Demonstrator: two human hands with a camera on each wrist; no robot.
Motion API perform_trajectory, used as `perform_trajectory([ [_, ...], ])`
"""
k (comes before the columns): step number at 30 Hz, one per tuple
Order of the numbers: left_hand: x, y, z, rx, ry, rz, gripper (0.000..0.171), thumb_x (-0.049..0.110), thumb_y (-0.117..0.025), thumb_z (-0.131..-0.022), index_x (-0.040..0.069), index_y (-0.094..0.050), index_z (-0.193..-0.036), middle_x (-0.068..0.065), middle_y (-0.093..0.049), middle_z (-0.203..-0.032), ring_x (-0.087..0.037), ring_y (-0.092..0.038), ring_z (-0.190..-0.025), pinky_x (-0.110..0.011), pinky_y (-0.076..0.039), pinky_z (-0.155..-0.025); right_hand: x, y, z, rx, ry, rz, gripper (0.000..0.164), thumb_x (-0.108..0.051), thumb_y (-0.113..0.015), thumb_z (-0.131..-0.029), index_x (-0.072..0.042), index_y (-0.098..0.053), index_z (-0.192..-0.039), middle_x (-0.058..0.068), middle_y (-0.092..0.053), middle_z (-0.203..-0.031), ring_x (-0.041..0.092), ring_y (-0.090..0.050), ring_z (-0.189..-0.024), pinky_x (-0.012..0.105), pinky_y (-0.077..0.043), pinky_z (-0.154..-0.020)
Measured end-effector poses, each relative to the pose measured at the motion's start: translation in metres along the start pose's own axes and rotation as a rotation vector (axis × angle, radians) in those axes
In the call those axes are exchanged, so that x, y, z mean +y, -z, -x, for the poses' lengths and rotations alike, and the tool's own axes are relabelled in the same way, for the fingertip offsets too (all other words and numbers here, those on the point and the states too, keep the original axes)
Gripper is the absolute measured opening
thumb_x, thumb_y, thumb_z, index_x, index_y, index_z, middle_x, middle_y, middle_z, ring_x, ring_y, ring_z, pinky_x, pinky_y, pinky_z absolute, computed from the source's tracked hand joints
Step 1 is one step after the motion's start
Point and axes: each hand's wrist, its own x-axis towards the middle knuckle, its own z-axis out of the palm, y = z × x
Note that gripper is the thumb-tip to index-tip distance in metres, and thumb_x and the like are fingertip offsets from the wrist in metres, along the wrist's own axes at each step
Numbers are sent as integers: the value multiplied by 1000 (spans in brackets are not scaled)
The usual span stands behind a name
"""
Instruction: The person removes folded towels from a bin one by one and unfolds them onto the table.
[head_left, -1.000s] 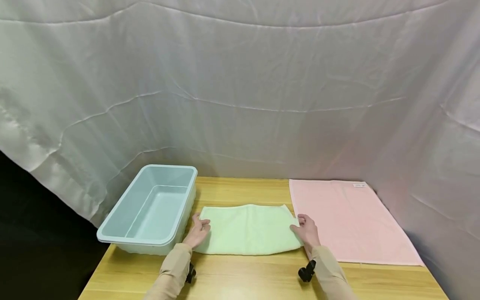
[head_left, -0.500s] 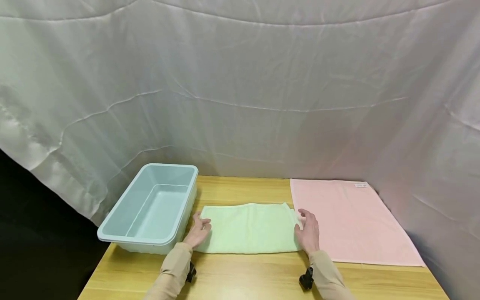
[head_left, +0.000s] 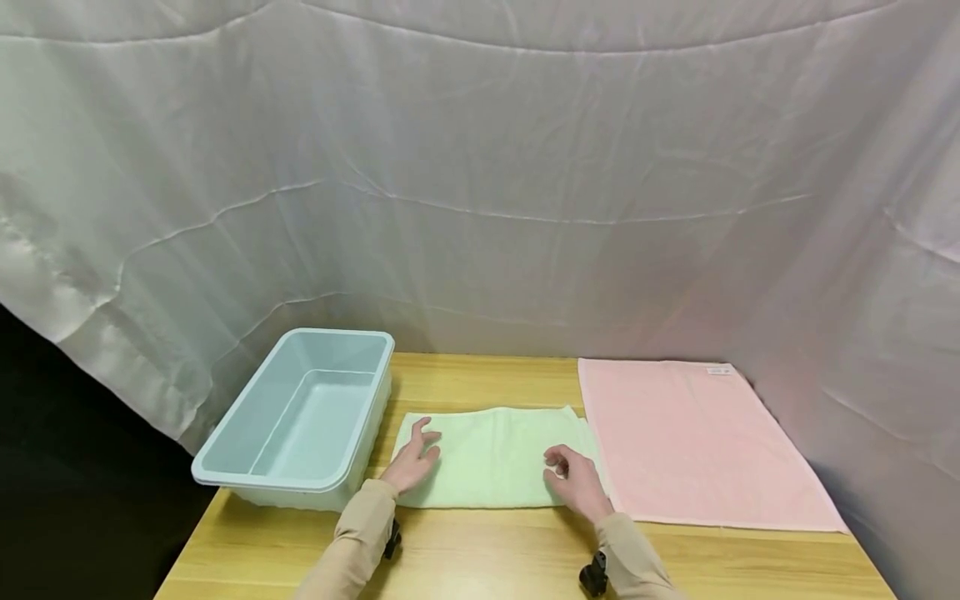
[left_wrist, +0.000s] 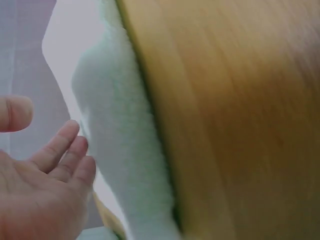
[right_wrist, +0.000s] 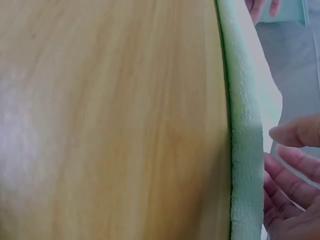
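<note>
A light green towel (head_left: pixel 495 460), folded into a wide flat strip, lies on the wooden table in the head view. Over its left end hovers or rests my left hand (head_left: pixel 411 463), fingers spread and gripping nothing. My right hand (head_left: pixel 577 482) is over the towel's right part, its fingers loosely bent with a gap to the thumb. Whether either hand touches the cloth is hard to tell. In the left wrist view the left hand (left_wrist: pixel 47 192) shows its palm beside the towel's thick edge (left_wrist: pixel 120 125). The right wrist view has the right hand (right_wrist: pixel 295 192) beside the green towel (right_wrist: pixel 245 150).
A pale blue plastic tub (head_left: pixel 330 417) stands at the left of the table, with nothing inside. To the right a pink towel (head_left: pixel 697 450) lies spread flat, reaching close to the green one. The wooden table (head_left: pixel 495 550) ends at a grey curtain (head_left: pixel 480 275) behind.
Both hands have moved inward from the green towel's side edges to over its surface, the right hand farther. The towel lies in about the same place; the tub and pink towel have not moved.
</note>
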Motion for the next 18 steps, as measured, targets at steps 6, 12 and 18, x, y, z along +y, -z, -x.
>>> perform_trajectory([
  [6,0,1,1,13,38,-14,56,8,-40,-106,-9,-14,-153,-31,-48,-146,-51,-45,-136,-62,-38,-112,-3,-3,3,13,4,36,21,-4,-65,-90,-4,-67,-112,5,-69,-99,12,-53,-84,28,-48,-73],
  [12,0,2,2,21,44,-17,58,8,-42,-105,-11,-13,-152,-31,-49,-145,-51,-46,-135,-63,-38,-112,-3,-4,3,30,-3,31,28,-6,-66,-90,-2,-65,-117,7,-69,-102,15,-56,-87,29,-49,-76],
  [18,-3,4,2,24,41,0,62,10,-47,-103,-10,-14,-152,-30,-50,-144,-50,-46,-135,-62,-38,-112,-3,-5,4,22,-17,11,38,-10,-68,-91,0,-60,-126,9,-69,-111,23,-62,-101,41,-54,-90],
])
